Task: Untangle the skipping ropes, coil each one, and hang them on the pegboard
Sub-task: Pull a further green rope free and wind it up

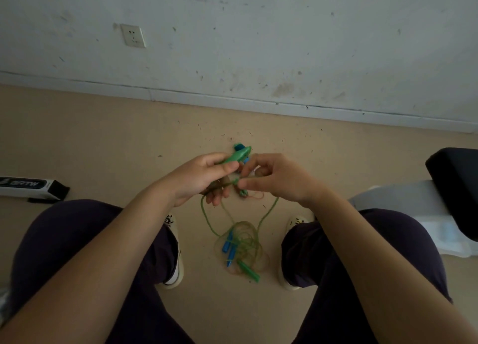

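My left hand (199, 178) grips a green skipping-rope handle (239, 155) that points up and to the right. Close beside it, my right hand (276, 179) pinches the green cord (235, 182) just under that handle. From both hands the cord hangs down in loops to a tangled pile of ropes (241, 245) on the floor between my feet. In that pile lie two blue handles (229, 245) and another green handle (248, 270). A bit of blue shows behind the held handle. No pegboard is in view.
I sit facing a white wall with a socket (133, 35) above a beige floor. A black-and-white box (28, 187) lies at the left. A black seat (457, 186) over white plastic stands at the right. My knees and shoes frame the pile.
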A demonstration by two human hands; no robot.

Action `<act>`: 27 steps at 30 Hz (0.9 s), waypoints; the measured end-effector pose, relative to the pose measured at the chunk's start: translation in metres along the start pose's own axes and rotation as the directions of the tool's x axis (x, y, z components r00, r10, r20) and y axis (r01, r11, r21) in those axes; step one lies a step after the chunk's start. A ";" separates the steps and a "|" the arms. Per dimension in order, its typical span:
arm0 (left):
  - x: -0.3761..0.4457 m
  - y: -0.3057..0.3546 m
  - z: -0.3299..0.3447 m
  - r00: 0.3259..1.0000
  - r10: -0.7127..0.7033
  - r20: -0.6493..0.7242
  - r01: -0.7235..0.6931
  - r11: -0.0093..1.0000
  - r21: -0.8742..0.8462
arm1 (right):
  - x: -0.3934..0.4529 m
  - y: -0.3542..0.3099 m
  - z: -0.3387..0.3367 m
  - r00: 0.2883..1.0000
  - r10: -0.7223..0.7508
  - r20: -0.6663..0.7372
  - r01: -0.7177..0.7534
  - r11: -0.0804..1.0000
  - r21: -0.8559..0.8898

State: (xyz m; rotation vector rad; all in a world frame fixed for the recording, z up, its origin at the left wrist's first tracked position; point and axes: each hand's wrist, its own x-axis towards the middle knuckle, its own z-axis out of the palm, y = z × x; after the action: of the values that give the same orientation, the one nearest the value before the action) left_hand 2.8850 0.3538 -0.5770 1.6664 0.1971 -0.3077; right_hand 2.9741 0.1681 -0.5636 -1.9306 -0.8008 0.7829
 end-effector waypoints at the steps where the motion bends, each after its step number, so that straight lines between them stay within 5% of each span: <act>1: -0.001 0.001 -0.003 1.000 -0.005 0.003 0.005 1.000 -0.003 | -0.001 0.000 -0.002 1.000 -0.006 -0.012 0.005 0.998 -0.057; 7: -0.005 0.000 -0.021 0.996 0.045 -0.076 -0.040 0.997 0.070 | -0.003 0.006 -0.023 0.978 -0.007 -0.209 0.031 0.993 0.112; 12: -0.003 -0.002 -0.011 0.994 0.060 -0.094 -0.055 0.997 0.057 | -0.005 0.004 -0.009 1.000 -0.003 0.015 0.001 0.993 0.120; 20: -0.004 0.006 -0.020 0.993 0.051 -0.106 -0.054 0.998 -0.031 | -0.005 0.000 -0.020 0.987 -0.006 -0.163 0.025 0.993 0.118; 27: -0.003 0.002 0.001 1.000 0.027 0.013 -0.028 0.997 0.077 | -0.002 0.003 -0.001 1.000 -0.017 0.021 0.014 0.988 0.157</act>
State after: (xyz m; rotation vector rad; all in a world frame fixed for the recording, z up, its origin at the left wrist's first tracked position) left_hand 2.8825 0.3530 -0.5743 1.7418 0.1545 -0.3077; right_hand 2.9748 0.1650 -0.5650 -1.7771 -0.7442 0.8344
